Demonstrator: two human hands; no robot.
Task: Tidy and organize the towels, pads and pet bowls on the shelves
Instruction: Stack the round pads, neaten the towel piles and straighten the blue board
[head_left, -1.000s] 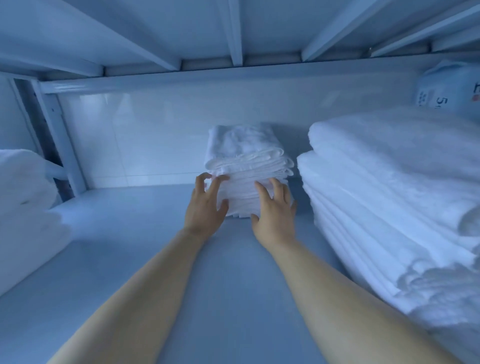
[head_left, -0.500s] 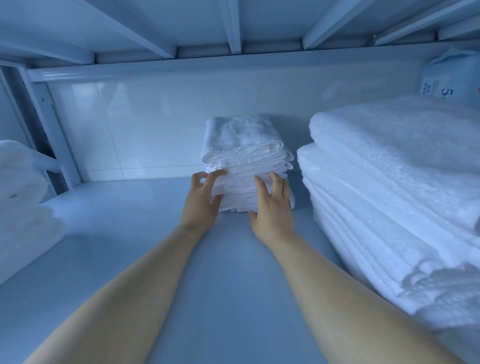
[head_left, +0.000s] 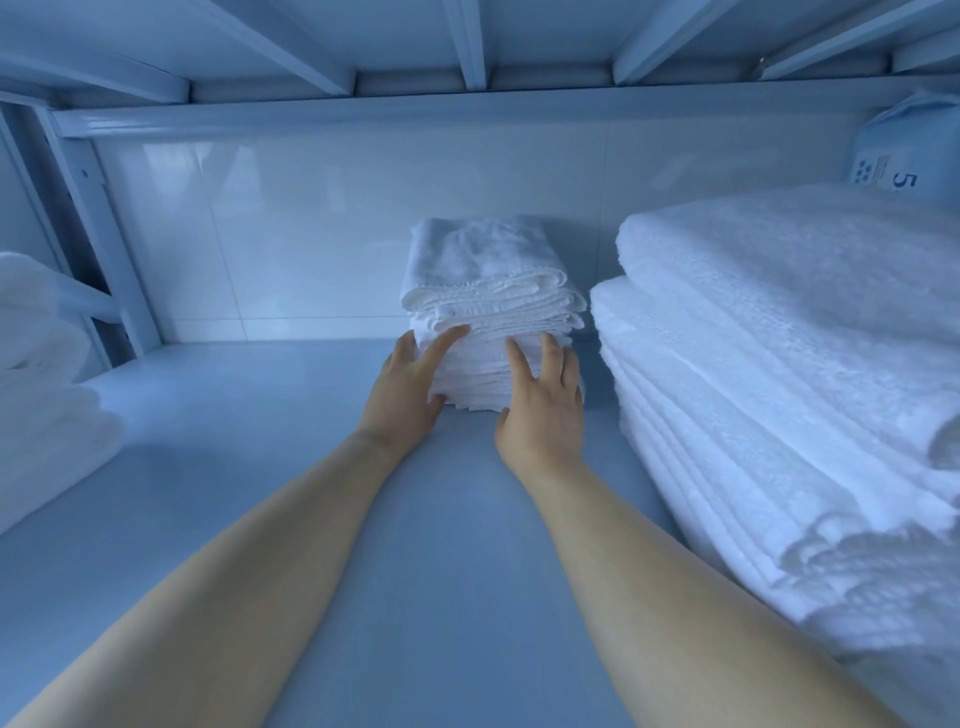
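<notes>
Against both hands' fingers (head_left: 447, 343) (flat, spread) sits the small towel stack (head_left: 493, 306).

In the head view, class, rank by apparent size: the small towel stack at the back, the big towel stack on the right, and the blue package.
1. Big towel stack, partly enlarged by nearness
2. Small towel stack
3. Blue package, mostly cut off, true size unsure

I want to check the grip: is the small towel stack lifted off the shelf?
No, the small towel stack rests on the shelf, with both hands flat against its front.
</notes>
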